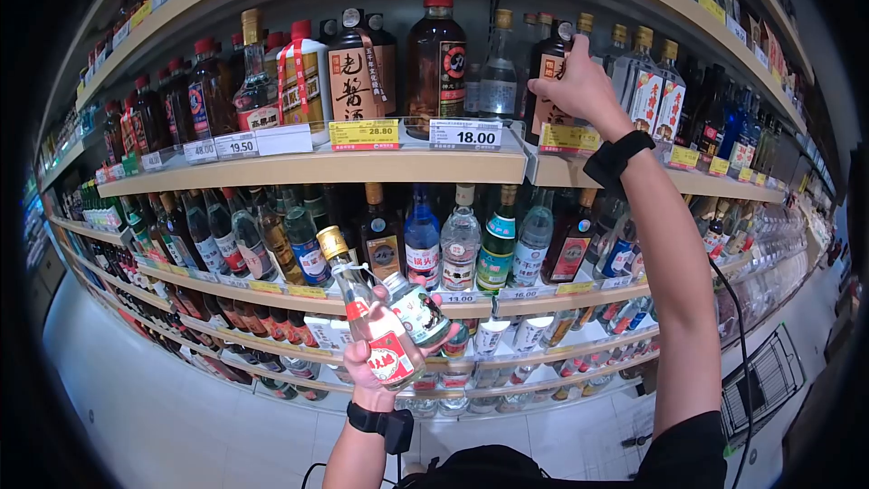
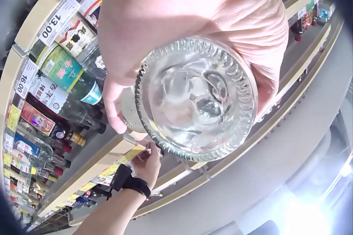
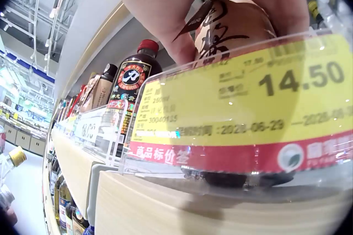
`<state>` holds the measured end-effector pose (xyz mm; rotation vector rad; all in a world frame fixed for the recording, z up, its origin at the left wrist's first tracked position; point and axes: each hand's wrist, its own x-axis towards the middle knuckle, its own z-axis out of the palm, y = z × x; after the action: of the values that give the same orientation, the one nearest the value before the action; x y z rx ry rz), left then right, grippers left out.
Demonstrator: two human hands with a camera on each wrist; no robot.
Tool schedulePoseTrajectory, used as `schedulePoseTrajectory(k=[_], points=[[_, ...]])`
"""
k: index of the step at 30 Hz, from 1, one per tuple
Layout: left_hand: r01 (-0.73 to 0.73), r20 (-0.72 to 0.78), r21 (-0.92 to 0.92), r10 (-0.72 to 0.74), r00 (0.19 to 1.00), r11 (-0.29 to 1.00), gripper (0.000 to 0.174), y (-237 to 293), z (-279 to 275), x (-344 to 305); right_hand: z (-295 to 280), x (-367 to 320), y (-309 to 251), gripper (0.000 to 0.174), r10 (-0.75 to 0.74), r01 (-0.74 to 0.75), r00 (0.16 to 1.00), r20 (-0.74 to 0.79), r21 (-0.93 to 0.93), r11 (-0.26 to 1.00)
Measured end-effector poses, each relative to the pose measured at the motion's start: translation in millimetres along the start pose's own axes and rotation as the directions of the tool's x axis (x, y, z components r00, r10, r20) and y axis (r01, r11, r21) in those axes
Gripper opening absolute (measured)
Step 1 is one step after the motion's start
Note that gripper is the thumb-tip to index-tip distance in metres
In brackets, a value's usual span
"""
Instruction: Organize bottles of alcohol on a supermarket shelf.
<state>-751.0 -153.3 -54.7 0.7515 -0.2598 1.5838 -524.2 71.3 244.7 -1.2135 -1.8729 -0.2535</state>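
My left hand (image 1: pixel 362 371) grips two glass bottles at once below the middle shelf. One is a tall clear liquor bottle (image 1: pixel 389 353) with a gold cap and a red-and-white label, tilted to the left. Beside it is a shorter bottle (image 1: pixel 418 315) with a pale lid and a white-and-green picture label. In the left wrist view, a ridged clear bottle base (image 2: pixel 193 100) faces the camera. My right hand (image 1: pixel 584 86) reaches to the upper shelf and grips a dark liquor bottle with a brown label (image 3: pixel 220 34), its lower part behind the price tag.
A yellow price tag (image 3: pixel 237 103) reading 14.50 fronts the right hand's bottle. A red-capped dark bottle (image 1: pixel 437 54) stands to the left. Shelves below hold rows of bottles, including a blue bottle (image 1: pixel 422 235). A wire cart (image 1: pixel 765 380) stands on the floor at right.
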Motion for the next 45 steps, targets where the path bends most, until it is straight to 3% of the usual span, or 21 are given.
schedulePoseTrajectory(k=[9, 13, 18, 19, 22, 23, 25, 26, 27, 30, 34, 38, 40, 43, 44, 45], points=[[0.023, 0.026, -0.041, -0.022, 0.999, 0.999, 0.072, -21, 8, 17, -27, -6, 15, 0.082, 0.063, -0.061, 0.995, 0.072, -0.022, 0.998], [0.041, 0.010, 0.000, -0.041, 0.999, 0.999, 0.070, -26, 8, 25, -29, -6, 26, 0.086, 0.005, -0.003, 0.998, 0.060, -0.035, 0.999], [0.083, 0.056, -0.009, -0.082, 0.995, 0.997, 0.072, -32, 16, 38, -31, -19, 33, 0.089, -0.144, 0.137, 0.984, -0.107, -0.069, 0.988], [0.093, 0.064, -0.017, -0.091, 0.994, 0.996, 0.073, -34, 19, 41, -35, -30, 27, 0.079, -0.126, 0.098, 0.969, -0.214, -0.137, 0.986], [0.125, 0.107, -0.040, -0.121, 0.987, 0.991, 0.072, -32, 32, 52, -55, -48, 13, 0.061, -0.220, 0.218, 0.927, -0.305, -0.042, 0.975], [0.136, 0.122, -0.048, -0.129, 0.984, 0.990, 0.072, -32, 38, 57, -61, -54, 9, 0.042, -0.255, 0.274, 0.935, -0.247, 0.043, 0.961], [0.191, 0.165, -0.074, -0.177, 0.970, 0.979, 0.073, -29, 46, 70, -75, -61, -2, 0.037, -0.261, 0.231, 0.963, 0.062, 0.304, 0.924], [0.210, 0.191, -0.074, -0.193, 0.963, 0.975, 0.074, -26, 52, 79, -77, -64, -4, 0.034, -0.283, 0.172, 0.935, 0.214, 0.424, 0.889], [0.221, 0.192, -0.056, -0.206, 0.959, 0.974, 0.074, -24, 59, 86, -70, -62, 0, 0.032, -0.396, 0.244, 0.889, 0.231, 0.493, 0.835], [0.225, 0.228, 0.055, -0.232, 0.946, 0.973, 0.076, -16, 75, 113, -62, -69, -7, 0.032, -0.556, 0.294, 0.793, 0.250, 0.643, 0.708], [0.206, 0.283, 0.099, -0.226, 0.932, 0.973, 0.074, -12, 89, 145, -63, -72, -18, 0.037, -0.561, 0.229, 0.744, 0.362, 0.651, 0.724], [0.100, 0.270, 0.274, -0.176, 0.947, 0.956, 0.074, -5, 108, 170, -65, -73, -26, 0.040, -0.592, 0.319, 0.728, 0.346, 0.592, 0.740], [0.071, 0.326, 0.306, -0.175, 0.929, 0.949, 0.073, -4, 118, 183, -63, -70, -27, 0.042, -0.583, 0.353, 0.770, 0.259, 0.588, 0.728], [0.006, 0.303, 0.552, -0.207, 0.930, 0.834, 0.067, 3, 137, 202, -74, -59, -30, 0.043, -0.522, 0.373, 0.839, 0.152, 0.539, 0.755], [-0.009, 0.327, 0.576, -0.221, 0.919, 0.817, 0.066, 4, 141, 209, -66, -47, -27, 0.050, -0.569, 0.438, 0.822, 0.013, 0.623, 0.647], [-0.025, 0.351, 0.599, -0.234, 0.907, 0.800, 0.065, 6, 144, 217, -67, -43, -29, 0.050, -0.573, 0.491, 0.817, -0.063, 0.599, 0.633]])
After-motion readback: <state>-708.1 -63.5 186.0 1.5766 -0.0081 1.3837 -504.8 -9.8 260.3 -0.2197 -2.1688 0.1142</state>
